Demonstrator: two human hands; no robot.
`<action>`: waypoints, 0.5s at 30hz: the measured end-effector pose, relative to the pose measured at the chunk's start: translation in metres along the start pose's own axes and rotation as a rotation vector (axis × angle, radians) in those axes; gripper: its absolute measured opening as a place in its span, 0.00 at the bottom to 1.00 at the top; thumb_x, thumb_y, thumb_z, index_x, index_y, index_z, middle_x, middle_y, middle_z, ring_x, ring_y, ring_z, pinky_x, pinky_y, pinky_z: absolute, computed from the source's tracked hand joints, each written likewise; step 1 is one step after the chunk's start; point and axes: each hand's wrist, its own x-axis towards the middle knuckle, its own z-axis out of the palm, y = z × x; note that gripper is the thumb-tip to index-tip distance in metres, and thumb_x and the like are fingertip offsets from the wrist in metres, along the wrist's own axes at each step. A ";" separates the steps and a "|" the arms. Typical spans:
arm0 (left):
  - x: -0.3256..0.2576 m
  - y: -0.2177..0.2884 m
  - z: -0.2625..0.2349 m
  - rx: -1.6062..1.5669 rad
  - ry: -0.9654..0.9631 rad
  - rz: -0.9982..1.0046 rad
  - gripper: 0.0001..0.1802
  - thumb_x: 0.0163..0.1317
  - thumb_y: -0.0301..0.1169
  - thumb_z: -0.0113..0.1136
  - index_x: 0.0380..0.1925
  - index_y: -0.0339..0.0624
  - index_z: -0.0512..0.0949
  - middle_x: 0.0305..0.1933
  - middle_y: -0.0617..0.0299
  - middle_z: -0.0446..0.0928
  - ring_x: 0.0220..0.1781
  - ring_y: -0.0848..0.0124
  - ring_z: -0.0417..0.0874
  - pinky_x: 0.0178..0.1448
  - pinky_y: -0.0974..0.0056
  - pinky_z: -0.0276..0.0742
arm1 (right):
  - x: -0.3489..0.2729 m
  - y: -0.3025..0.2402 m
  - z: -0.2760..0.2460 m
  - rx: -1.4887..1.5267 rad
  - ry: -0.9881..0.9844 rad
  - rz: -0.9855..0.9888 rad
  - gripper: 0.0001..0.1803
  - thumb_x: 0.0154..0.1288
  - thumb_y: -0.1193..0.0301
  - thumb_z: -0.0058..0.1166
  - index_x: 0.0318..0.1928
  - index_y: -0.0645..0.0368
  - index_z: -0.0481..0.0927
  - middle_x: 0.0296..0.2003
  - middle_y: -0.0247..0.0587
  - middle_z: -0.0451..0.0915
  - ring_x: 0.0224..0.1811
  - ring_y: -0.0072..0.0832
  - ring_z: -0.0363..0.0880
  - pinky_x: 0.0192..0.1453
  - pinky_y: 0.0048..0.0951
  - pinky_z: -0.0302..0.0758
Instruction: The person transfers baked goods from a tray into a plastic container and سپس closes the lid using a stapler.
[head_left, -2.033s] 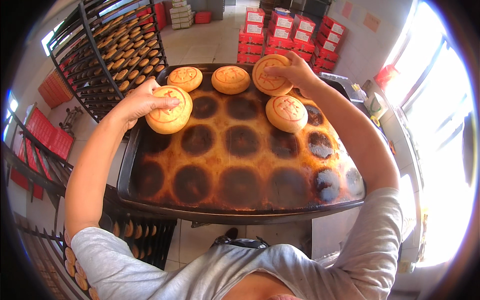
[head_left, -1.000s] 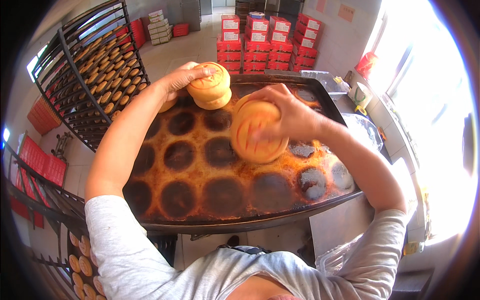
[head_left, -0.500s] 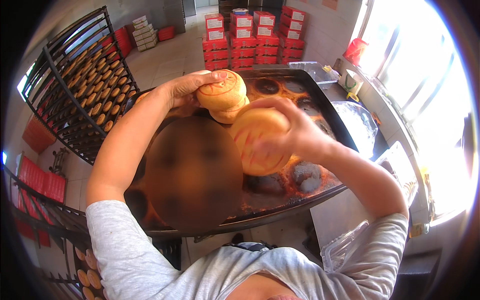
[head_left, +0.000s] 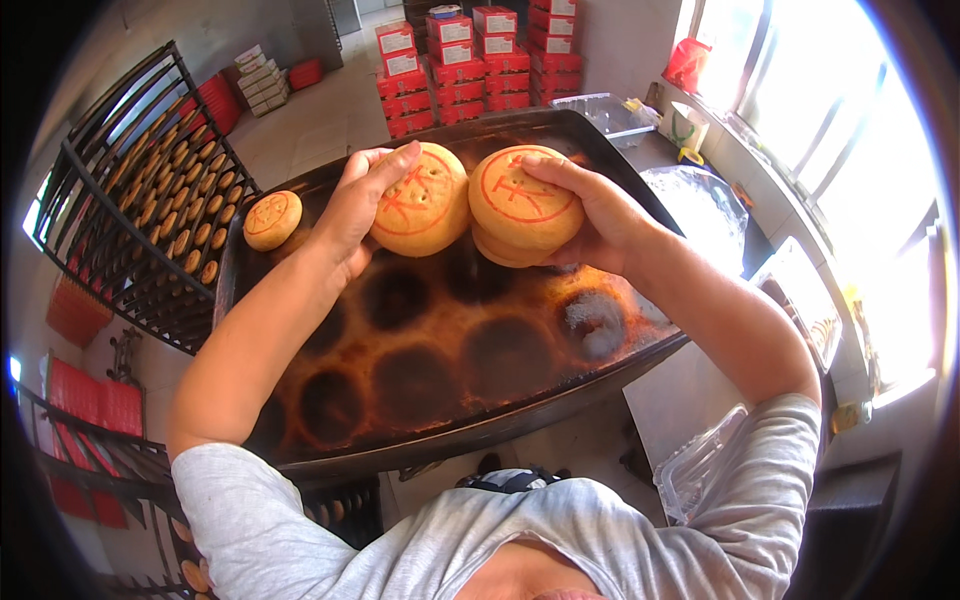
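Note:
My left hand (head_left: 358,200) is closed round a thick golden baked cake (head_left: 418,205) with a red ring and marks stamped on top. In my right hand (head_left: 600,210), thumb on top, is another stamped cake (head_left: 525,200); the edge of a second cake (head_left: 512,250) shows beneath it. The cakes of both hands meet side by side above the far part of a dark baking tray (head_left: 400,455). Whether more lies under the left cake is hidden. One more stamped cake (head_left: 272,220) rests at the tray's far left corner.
Round burnt marks cover the tray's floor. Left stands a black rack (head_left: 120,200) full of small baked cakes. Red cartons (head_left: 455,90) are stacked beyond the tray. A clear plastic box (head_left: 610,115), a white tub (head_left: 683,128) and clear plastic film (head_left: 700,205) lie on the right-hand counter.
Both hands have turned the cakes' stamped tops upward. The stack of two seen in my left hand shows as one cake now; my right hand's single cake has another beneath it.

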 end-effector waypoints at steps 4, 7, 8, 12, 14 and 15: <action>-0.013 -0.001 0.006 -0.009 -0.087 0.016 0.35 0.59 0.49 0.67 0.57 0.43 0.63 0.54 0.55 0.73 0.54 0.66 0.79 0.53 0.56 0.82 | -0.013 -0.004 -0.003 -0.008 0.009 -0.051 0.31 0.59 0.47 0.63 0.56 0.53 0.76 0.50 0.40 0.82 0.51 0.29 0.83 0.50 0.37 0.82; -0.024 0.005 0.025 0.023 -0.108 0.048 0.32 0.60 0.45 0.67 0.57 0.43 0.65 0.52 0.57 0.74 0.53 0.67 0.80 0.53 0.56 0.82 | -0.038 -0.007 -0.006 -0.024 -0.008 -0.164 0.32 0.61 0.49 0.62 0.57 0.57 0.75 0.49 0.42 0.82 0.49 0.32 0.83 0.52 0.39 0.83; -0.025 0.009 0.032 0.030 -0.126 0.070 0.30 0.60 0.43 0.66 0.57 0.43 0.66 0.52 0.57 0.75 0.53 0.67 0.80 0.54 0.57 0.82 | -0.046 -0.003 -0.010 -0.009 -0.003 -0.220 0.32 0.61 0.49 0.63 0.57 0.58 0.75 0.49 0.42 0.82 0.50 0.33 0.83 0.53 0.39 0.82; -0.047 0.044 0.068 0.219 -0.216 0.323 0.26 0.64 0.38 0.62 0.59 0.42 0.69 0.54 0.57 0.76 0.54 0.71 0.79 0.58 0.61 0.78 | -0.088 -0.004 -0.031 -0.090 0.048 -0.513 0.25 0.67 0.56 0.57 0.55 0.62 0.75 0.50 0.44 0.82 0.51 0.31 0.83 0.53 0.35 0.82; -0.042 0.048 0.121 0.265 -0.421 0.383 0.28 0.62 0.37 0.64 0.60 0.41 0.69 0.54 0.57 0.76 0.54 0.70 0.79 0.58 0.61 0.79 | -0.164 -0.006 -0.065 -0.105 -0.018 -0.617 0.29 0.68 0.56 0.57 0.61 0.62 0.68 0.53 0.46 0.76 0.55 0.32 0.78 0.59 0.34 0.77; -0.057 0.058 0.141 0.317 -0.477 0.414 0.30 0.61 0.37 0.64 0.61 0.41 0.68 0.54 0.56 0.76 0.54 0.70 0.80 0.58 0.61 0.79 | -0.188 -0.003 -0.075 -0.121 -0.062 -0.701 0.31 0.68 0.55 0.57 0.62 0.61 0.66 0.54 0.46 0.74 0.56 0.33 0.76 0.61 0.34 0.75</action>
